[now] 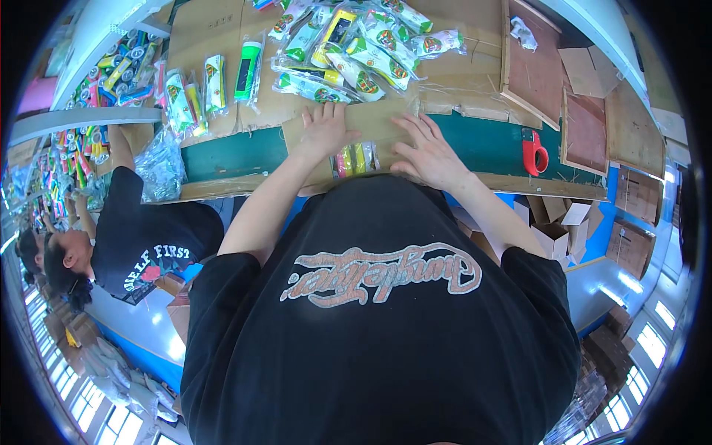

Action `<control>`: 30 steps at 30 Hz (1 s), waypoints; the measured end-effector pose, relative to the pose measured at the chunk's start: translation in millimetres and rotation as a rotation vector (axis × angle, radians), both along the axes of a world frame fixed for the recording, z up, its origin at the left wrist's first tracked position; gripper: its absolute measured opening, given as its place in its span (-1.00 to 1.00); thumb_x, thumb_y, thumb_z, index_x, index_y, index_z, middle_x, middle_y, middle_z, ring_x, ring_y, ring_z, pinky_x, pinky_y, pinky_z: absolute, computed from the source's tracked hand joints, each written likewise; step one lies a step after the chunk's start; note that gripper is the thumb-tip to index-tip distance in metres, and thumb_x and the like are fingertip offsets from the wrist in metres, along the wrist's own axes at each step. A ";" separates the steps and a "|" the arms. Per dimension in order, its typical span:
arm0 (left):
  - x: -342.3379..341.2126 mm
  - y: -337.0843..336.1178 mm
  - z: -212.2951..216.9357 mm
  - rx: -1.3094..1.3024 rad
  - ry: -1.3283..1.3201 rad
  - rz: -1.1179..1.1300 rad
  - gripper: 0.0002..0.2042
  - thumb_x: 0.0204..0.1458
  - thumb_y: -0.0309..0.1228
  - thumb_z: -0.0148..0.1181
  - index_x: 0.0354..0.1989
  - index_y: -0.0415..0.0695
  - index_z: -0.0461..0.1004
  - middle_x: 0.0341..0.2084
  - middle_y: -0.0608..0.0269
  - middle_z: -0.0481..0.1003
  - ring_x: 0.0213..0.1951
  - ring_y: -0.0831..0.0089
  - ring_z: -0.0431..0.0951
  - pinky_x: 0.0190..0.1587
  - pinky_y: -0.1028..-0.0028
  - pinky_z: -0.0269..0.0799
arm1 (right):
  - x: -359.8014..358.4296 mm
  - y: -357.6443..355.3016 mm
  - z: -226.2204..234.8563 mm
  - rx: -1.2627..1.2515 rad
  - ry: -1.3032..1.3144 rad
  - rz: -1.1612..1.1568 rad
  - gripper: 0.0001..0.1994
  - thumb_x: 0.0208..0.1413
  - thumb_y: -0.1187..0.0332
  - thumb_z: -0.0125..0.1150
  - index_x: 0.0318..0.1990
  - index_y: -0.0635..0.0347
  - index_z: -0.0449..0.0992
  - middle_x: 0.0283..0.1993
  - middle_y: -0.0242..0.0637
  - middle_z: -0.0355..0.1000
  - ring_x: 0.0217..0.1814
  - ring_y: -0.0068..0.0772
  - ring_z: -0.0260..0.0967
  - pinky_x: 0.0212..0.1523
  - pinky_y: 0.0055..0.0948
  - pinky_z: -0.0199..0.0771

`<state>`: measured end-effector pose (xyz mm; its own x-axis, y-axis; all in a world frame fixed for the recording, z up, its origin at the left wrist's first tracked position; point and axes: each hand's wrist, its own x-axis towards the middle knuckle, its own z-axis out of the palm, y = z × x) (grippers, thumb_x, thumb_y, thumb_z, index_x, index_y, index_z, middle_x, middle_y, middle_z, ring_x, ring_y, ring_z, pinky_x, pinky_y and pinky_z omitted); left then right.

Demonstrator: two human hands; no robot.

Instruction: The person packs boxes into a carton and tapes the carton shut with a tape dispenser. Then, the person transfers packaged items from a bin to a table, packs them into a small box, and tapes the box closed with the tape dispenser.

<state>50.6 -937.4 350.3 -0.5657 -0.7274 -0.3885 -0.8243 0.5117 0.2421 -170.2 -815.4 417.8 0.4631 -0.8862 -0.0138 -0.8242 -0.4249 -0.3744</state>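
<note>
A brown cardboard box (377, 121) lies at the table's near edge, right in front of my body. Between its flaps, several yellow and pink packed items (354, 159) show. My left hand (325, 133) rests on the box's left side, fingers stretched over the far flap. On the right side lies my right hand (432, 153), its fingers spread across the cardboard. Neither hand is wrapped round anything. Beyond the box is a heap of clear-bagged items (367, 55) in green, white and yellow. My torso hides the box's near side.
A red tape dispenser (534, 153) lies right of the box. Wooden trays (530, 63) stand at the far right. Left are a bagged green cylinder (247, 71) and clear plastic bags (160, 167). A co-worker (159, 237) in black reaches toward colourful items (111, 70).
</note>
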 end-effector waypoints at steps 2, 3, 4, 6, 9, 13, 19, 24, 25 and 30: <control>-2.2 3.7 4.3 0.086 -0.049 0.024 -0.22 0.11 0.07 0.09 0.37 -0.15 -0.01 0.28 -0.04 0.14 0.35 -0.01 0.07 0.34 -0.28 -0.25 | 8.5 1.7 -26.5 -0.042 0.008 -0.042 -0.65 0.08 0.06 0.25 -0.12 0.09 0.47 0.33 -0.08 0.13 0.47 -0.02 -0.07 0.45 0.06 -0.13; -1.8 8.0 -1.3 0.007 -0.003 0.036 -0.24 0.12 0.07 0.08 0.38 -0.12 0.01 0.29 -0.05 0.14 0.35 -0.01 0.08 0.32 -0.33 -0.24 | 12.3 3.4 -48.6 -0.132 0.035 -0.152 -0.63 0.07 0.06 0.27 -0.08 0.09 0.46 0.33 -0.07 0.13 0.47 0.00 -0.06 0.44 0.10 -0.11; 0.9 13.9 -8.4 -0.069 0.041 0.057 -0.26 0.13 0.06 0.07 0.38 -0.08 0.04 0.29 -0.06 0.15 0.35 -0.02 0.09 0.30 -0.37 -0.23 | 15.4 3.4 -65.4 -0.218 0.061 -0.251 -0.60 0.06 0.07 0.28 -0.05 0.09 0.44 0.32 -0.07 0.13 0.47 0.02 -0.06 0.42 0.14 -0.09; 8.0 23.1 -22.3 -0.163 0.120 0.046 -0.25 0.08 0.12 0.09 0.39 0.05 0.06 0.32 -0.05 0.11 0.37 -0.07 0.04 0.29 -0.38 -0.23 | 26.3 -3.6 -79.6 -0.148 0.001 -0.413 -0.56 0.05 0.07 0.31 -0.01 0.10 0.41 0.31 -0.04 0.14 0.46 0.06 -0.05 0.42 0.12 -0.07; 10.4 38.0 3.4 -0.238 0.194 -0.032 -0.20 -0.03 0.27 0.10 0.40 0.31 0.09 0.39 -0.04 -0.03 0.40 -0.19 -0.11 0.28 -0.42 -0.31 | 26.4 -2.7 -90.9 0.000 -0.269 -0.650 -0.46 0.05 0.07 0.33 0.11 0.11 0.33 0.33 0.04 0.10 0.43 0.15 -0.02 0.41 0.04 -0.01; 16.8 57.5 11.5 -0.262 0.085 -0.102 -0.16 -0.20 0.41 0.13 0.36 0.57 0.12 0.44 0.01 -0.10 0.37 -0.42 -0.17 0.21 -0.51 -0.26 | 10.6 9.0 -96.3 0.212 -0.523 -0.590 -0.38 0.10 0.11 0.29 0.27 0.09 0.24 0.44 0.14 -0.08 0.45 0.22 -0.05 0.42 -0.10 0.03; 22.0 55.3 -6.5 -0.362 0.201 0.007 -0.26 -0.11 0.38 0.07 0.28 0.39 0.30 0.42 -0.08 -0.08 0.41 -0.32 -0.25 0.25 -0.47 -0.34 | 22.1 17.4 -88.9 0.132 -0.402 -0.616 -0.37 0.11 0.09 0.26 0.29 0.09 0.24 0.46 0.16 -0.11 0.52 0.19 -0.17 0.45 -0.13 -0.07; 5.6 33.5 -12.8 -0.345 0.213 -0.020 -0.35 0.01 0.29 0.02 0.12 0.08 0.44 0.37 -0.09 0.03 0.43 -0.20 -0.23 0.38 -0.23 -0.41 | 10.8 -22.7 -65.5 -0.141 0.058 -0.392 -0.48 0.14 0.14 0.23 0.21 0.13 0.30 0.42 0.12 -0.02 0.49 0.18 -0.11 0.43 -0.10 -0.03; 4.6 31.6 -12.6 -0.325 0.191 -0.028 -0.35 0.01 0.27 0.02 0.12 0.05 0.44 0.35 -0.07 0.06 0.42 -0.15 -0.18 0.39 -0.21 -0.39 | 4.2 -38.5 -68.0 -0.206 0.076 -0.308 -0.51 0.15 0.15 0.22 0.17 0.15 0.32 0.39 0.10 0.04 0.45 0.20 -0.04 0.40 -0.05 0.00; 0.1 37.4 -16.5 -0.385 0.330 0.018 -0.23 0.07 0.18 0.02 0.29 -0.19 0.21 0.21 0.03 0.25 0.33 0.11 0.11 0.40 -0.09 -0.24 | 19.1 -44.2 -83.2 -0.043 -0.161 -0.374 -0.54 0.13 0.22 0.21 0.15 0.17 0.34 0.21 0.01 0.22 0.27 0.13 0.15 0.29 0.06 0.10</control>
